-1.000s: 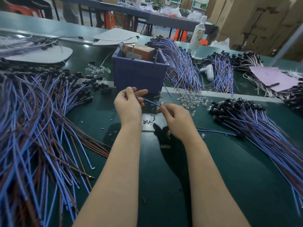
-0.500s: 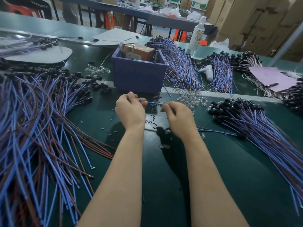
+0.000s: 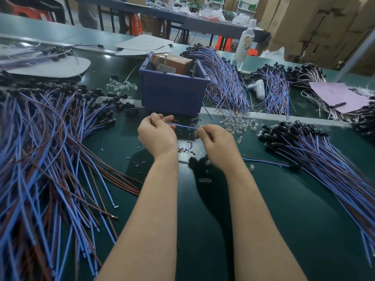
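Since the earlier frame the blue wire (image 3: pixel 181 126) has levelled slightly. Left hand (image 3: pixel 157 134) pinches its left end; right hand (image 3: pixel 218 146) pinches its right end, fingers curled. Wire is held above the green table (image 3: pixel 203 220), just near of the purple bin (image 3: pixel 172 94).

Head-worn camera — looking forward and down, close over workbench (image 3: pixel 284 199).

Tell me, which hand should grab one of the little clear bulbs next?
Probably the right hand. The bulbs lie just to its right, while the left hand is farther off, on the other side. Both hands pinch the wire, so the right would likely have to let go first.
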### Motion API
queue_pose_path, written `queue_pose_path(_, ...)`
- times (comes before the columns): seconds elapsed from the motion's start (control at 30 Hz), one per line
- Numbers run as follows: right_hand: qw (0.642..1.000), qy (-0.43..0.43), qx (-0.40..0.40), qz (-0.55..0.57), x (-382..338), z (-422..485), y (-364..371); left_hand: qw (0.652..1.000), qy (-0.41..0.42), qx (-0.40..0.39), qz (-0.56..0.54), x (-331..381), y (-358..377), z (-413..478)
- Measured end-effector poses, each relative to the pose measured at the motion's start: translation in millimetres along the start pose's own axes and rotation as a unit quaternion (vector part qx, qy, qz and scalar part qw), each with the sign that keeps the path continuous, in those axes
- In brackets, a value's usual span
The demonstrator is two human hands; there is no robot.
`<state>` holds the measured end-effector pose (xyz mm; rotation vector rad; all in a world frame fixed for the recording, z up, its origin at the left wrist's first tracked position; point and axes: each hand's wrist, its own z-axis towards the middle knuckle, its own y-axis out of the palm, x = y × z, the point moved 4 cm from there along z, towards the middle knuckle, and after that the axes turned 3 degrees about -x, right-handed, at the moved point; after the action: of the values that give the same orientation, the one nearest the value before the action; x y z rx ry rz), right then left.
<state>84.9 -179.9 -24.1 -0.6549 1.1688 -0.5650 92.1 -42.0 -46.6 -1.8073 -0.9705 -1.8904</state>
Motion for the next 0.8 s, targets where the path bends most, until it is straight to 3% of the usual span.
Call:
queue_pose_path(0.13,0.999,0.025,0.022,0.009,9,-1,-8,0.998,-0.029,0.045,-0.047,1,-12,11)
queue_pose_path(0.23,0.991,0.058,0.105,0.052,20,-2,-25,0.994,-0.028,0.062,-0.081,8,-22,21)
queue_pose_path(0.33,0.986,0.040,0.137,0.085,11,-1,-21,0.998,-0.002,-0.035,0.043,10,-6,6)
queue_pose_path(0.47,0.989,0.020,0.119,0.085,1,1,-9,0.966,0.075,-0.116,0.218,13,5,-8)
queue_pose_path(0.53,0.985,0.014,0.125,0.115,-4,0,-6,0.958,0.108,-0.175,0.200,17,13,-10)
queue_pose_path(0.6,0.981,0.020,0.120,0.152,-9,-1,-1,0.945,0.088,-0.280,0.146,18,22,-19)
queue_pose_path(0.67,0.975,0.029,0.105,0.192,-11,0,4,0.927,0.083,-0.337,0.141,15,28,-24)
queue_pose_path(0.73,0.979,0.035,0.092,0.180,-10,-1,5,0.934,0.097,-0.318,0.135,14,27,-20)
queue_pose_path(0.8,0.990,0.037,0.080,0.111,-7,-2,6,0.961,0.089,-0.246,0.095,14,20,-13)
